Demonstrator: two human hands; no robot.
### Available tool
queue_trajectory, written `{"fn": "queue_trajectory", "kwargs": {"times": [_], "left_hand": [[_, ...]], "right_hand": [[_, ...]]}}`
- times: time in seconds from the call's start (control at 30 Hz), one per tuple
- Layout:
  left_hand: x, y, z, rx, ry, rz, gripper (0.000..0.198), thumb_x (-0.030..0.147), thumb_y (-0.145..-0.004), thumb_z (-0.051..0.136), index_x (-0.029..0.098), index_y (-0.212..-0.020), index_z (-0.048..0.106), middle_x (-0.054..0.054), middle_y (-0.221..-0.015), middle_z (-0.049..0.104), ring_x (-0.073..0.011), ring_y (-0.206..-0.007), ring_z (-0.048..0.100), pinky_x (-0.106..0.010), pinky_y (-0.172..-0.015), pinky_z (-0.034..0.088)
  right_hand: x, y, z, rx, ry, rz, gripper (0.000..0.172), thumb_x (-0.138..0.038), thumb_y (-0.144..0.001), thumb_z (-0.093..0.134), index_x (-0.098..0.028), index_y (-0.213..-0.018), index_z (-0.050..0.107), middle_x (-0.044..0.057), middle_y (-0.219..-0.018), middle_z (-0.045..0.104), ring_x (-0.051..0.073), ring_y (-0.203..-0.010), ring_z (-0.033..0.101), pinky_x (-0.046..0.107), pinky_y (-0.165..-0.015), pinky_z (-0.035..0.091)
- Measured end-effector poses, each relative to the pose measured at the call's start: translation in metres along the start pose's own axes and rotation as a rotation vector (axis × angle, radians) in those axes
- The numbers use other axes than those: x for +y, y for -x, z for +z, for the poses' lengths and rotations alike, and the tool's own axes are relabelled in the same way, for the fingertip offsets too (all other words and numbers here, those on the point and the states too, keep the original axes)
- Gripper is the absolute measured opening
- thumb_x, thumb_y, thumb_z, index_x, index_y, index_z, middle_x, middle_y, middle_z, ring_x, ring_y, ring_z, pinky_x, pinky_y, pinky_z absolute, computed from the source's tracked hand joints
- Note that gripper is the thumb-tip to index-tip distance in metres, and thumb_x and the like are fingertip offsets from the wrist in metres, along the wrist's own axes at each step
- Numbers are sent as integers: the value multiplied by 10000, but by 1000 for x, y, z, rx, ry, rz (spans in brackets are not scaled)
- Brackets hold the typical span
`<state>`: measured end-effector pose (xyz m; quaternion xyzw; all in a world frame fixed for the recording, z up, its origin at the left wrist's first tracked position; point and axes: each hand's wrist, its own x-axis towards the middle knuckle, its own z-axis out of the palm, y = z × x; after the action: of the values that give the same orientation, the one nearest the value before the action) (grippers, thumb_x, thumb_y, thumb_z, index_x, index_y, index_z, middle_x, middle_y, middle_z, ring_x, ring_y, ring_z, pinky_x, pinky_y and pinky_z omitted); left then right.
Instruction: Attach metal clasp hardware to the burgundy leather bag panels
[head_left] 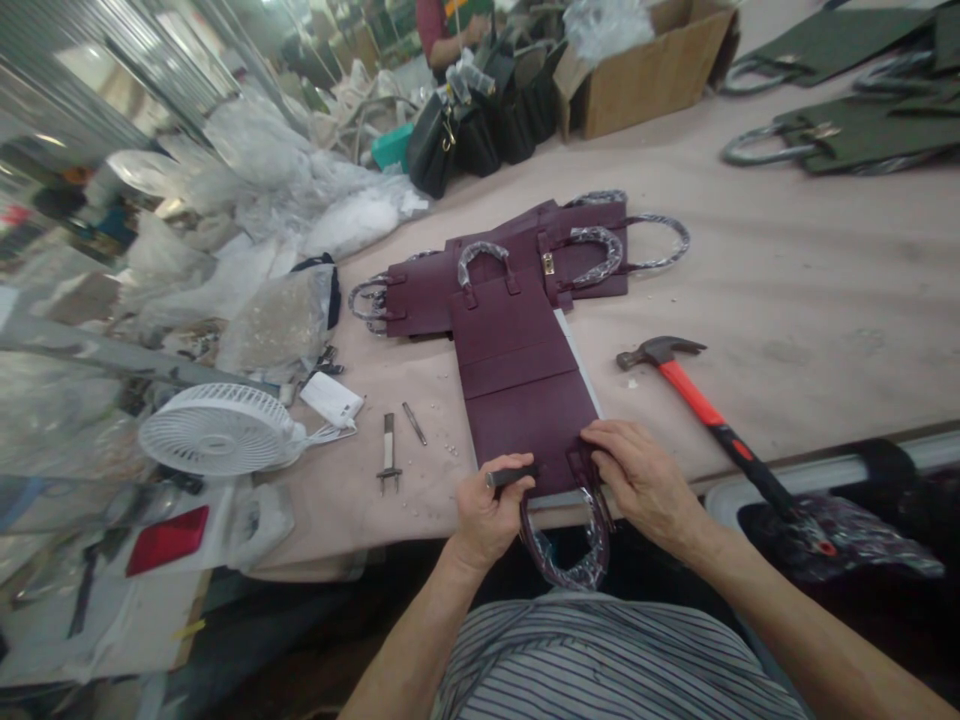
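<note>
A maroon leather bag panel (517, 400) lies flat before me, with plastic-wrapped handles at its far and near ends. The near handle (568, 570) hangs over the table edge. My left hand (489, 515) is closed around a short dark rod-shaped tool (511, 475), whose tip points at the panel near the handle base; its exact kind is unclear. My right hand (643, 485) pinches the panel's right edge beside the other handle base. To the right rests a claw hammer (694, 400) with a red and black handle, its grip reaching past the table edge.
More maroon bag pieces (420, 295) are stacked beyond. Left are a fork-like metal tool (388, 450), a small metal rod (414, 424), a white fan (221, 430) and a red phone-like item (168, 540). Farther back are black bags (476, 140), a cardboard box (652, 75) and green bag pieces (877, 130).
</note>
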<state>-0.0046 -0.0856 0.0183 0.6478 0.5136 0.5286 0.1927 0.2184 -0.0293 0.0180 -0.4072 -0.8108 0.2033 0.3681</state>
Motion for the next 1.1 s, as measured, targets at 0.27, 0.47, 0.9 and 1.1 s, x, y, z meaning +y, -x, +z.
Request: {"fn": "queue_trajectory", "kwargs": {"times": [0.27, 0.47, 0.9, 1.1], "left_hand": [[-5, 5, 4, 16, -28, 52, 111, 158, -909, 672, 173, -1018, 657, -89, -971, 793, -197, -900, 777, -342, -862, 647], [-4, 6, 6, 34, -25, 50, 108, 147, -901, 678, 169, -1007, 669, -89, -964, 793, -196, -898, 777, -323, -860, 645], [6, -8, 6, -65, -90, -2, 104, 148, -908, 617, 169, -976, 693, -72, -924, 778, -177, -834, 756, -271, -777, 622], [4, -8, 9, -94, -104, -35, 104, 169, -902, 600, 179, -970, 677, -59, -881, 759, -160, -733, 722, -243, -675, 594]], "right_hand": [[-2, 0, -4, 0, 20, 13, 224, -167, -966, 479, -188, -1122, 638, 112, -1081, 698, 249, -1032, 652, 450, -901, 566], [15, 14, -34, 141, 155, 135, 227, -260, -947, 516, -201, -1104, 669, 108, -1085, 712, 255, -1031, 668, 438, -954, 545], [68, 33, -78, 14, 419, 490, 195, -352, -797, 555, -218, -929, 603, 143, -788, 569, 303, -705, 539, 457, -653, 404], [63, 7, -78, -120, 28, 764, 82, -294, -663, 594, -243, -690, 536, 26, -528, 518, 173, -457, 463, 314, -450, 343]]}}
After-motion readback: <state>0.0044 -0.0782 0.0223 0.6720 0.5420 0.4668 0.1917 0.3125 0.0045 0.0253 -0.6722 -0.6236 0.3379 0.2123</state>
